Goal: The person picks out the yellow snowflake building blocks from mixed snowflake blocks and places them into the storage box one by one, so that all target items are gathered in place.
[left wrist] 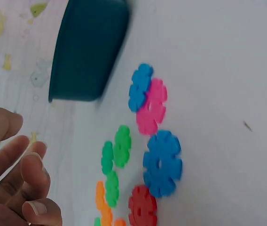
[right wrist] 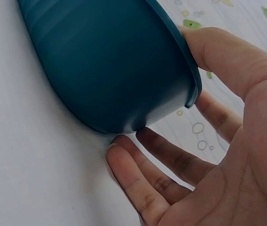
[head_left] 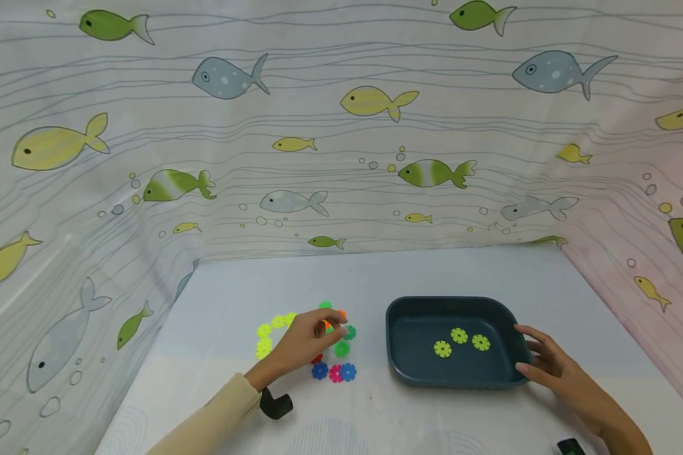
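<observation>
My left hand [head_left: 303, 338] hovers over a group of plastic snowflake discs on the table, its fingers loosely curled. In the left wrist view, nothing shows between those fingers [left wrist: 35, 175]. Beneath and around it lie a blue disc [head_left: 320, 371], a pink disc [head_left: 336, 374], a red disc [left wrist: 143, 207], several green ones and orange ones. Yellow discs [head_left: 264, 349] curve along the group's left side. My right hand [head_left: 566, 376] holds the right end of a dark teal bin [head_left: 415, 368], thumb at the rim and fingers against its outer wall. Three yellow-green discs [head_left: 458, 335] lie inside.
A white sheet printed with fish [head_left: 370, 101] rises behind and along both sides of the table [head_left: 370, 278]. Straps with black devices [head_left: 276, 404] sit on both wrists. The bin stands right of the loose discs.
</observation>
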A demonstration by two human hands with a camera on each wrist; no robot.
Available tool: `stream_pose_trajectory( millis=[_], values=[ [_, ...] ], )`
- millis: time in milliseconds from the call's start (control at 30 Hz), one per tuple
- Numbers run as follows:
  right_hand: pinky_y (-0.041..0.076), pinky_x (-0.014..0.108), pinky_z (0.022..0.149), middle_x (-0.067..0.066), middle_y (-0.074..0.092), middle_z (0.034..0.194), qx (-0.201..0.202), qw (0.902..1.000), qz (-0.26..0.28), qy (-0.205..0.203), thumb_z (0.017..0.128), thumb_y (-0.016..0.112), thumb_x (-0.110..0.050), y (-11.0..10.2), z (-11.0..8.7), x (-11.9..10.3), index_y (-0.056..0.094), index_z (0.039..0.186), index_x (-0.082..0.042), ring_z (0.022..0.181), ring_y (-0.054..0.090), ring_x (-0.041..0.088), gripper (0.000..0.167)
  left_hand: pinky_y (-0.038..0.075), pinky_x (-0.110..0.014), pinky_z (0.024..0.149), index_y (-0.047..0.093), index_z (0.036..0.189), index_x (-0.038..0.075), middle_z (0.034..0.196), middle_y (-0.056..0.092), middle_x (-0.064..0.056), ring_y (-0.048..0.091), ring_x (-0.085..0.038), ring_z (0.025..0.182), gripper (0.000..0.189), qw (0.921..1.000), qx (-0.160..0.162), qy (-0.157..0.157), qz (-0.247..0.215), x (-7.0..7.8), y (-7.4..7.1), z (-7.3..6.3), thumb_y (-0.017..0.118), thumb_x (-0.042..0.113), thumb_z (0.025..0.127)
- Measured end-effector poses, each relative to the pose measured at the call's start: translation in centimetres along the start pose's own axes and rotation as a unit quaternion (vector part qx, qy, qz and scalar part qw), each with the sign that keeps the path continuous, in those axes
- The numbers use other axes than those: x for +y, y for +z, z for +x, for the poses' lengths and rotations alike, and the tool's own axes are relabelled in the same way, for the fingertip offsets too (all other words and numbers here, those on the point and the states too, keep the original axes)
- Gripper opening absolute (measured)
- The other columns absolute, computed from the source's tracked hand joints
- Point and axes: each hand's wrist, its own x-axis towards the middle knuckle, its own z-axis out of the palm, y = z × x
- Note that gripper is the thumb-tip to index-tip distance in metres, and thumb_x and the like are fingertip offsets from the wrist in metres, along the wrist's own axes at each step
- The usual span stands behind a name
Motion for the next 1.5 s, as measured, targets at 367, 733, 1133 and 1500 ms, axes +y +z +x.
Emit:
stream_pose_trajectory(
  millis=[367, 733, 1133, 1500],
  values=[
    [0.048, 0.053, 0.093, 0.027, 0.022, 0.159, 0.002, 1.0, 0.002, 0.004, 0.106, 0.061, -0.028, 0.0, -0.1, -0.1, 0.017, 0.164, -0.032, 0.133, 0.041, 0.044, 0.074, 0.043, -0.025, 0.05, 0.072, 0.118, 0.011, 0.095, 0.069, 0.009, 0.05, -0.011, 0.055, 0.026, 0.9989, 0.036, -0.023, 0.021, -3.0, -2.6, -1.2, 0.074, 0.027, 0.098],
    [0.048, 0.055, 0.093, 0.028, 0.022, 0.159, 0.002, 0.9999, 0.01, 0.005, 0.106, 0.061, -0.027, 0.1, -0.1, -0.2, 0.016, 0.164, -0.032, 0.136, 0.036, 0.05, 0.074, 0.042, -0.025, 0.051, 0.072, 0.121, 0.013, 0.1, 0.069, 0.008, 0.05, -0.013, 0.056, 0.033, 0.9948, 0.059, -0.065, 0.051, -5.8, -5.0, -1.7, 0.08, 0.029, 0.092],
    [0.048, 0.056, 0.094, 0.028, 0.022, 0.159, 0.005, 0.9999, 0.009, 0.002, 0.105, 0.062, -0.027, 0.3, 0.0, -0.3, 0.017, 0.164, -0.031, 0.136, 0.036, 0.051, 0.074, 0.044, -0.025, 0.052, 0.071, 0.125, 0.019, 0.119, 0.068, -0.001, 0.052, -0.017, 0.062, 0.04, 0.9881, 0.056, -0.126, 0.068, -7.6, -6.5, -2.0, 0.083, 0.031, 0.089],
    [0.047, 0.059, 0.096, 0.028, 0.022, 0.159, 0.006, 0.9999, 0.012, 0.004, 0.105, 0.063, -0.027, 0.3, 0.0, -0.3, 0.017, 0.164, -0.031, 0.138, 0.035, 0.053, 0.076, 0.041, -0.026, 0.051, 0.073, 0.124, 0.018, 0.114, 0.068, 0.0, 0.05, -0.02, 0.065, 0.04, 0.9822, 0.052, -0.164, 0.075, -8.6, -6.8, -1.9, 0.085, 0.027, 0.087]
  ],
)
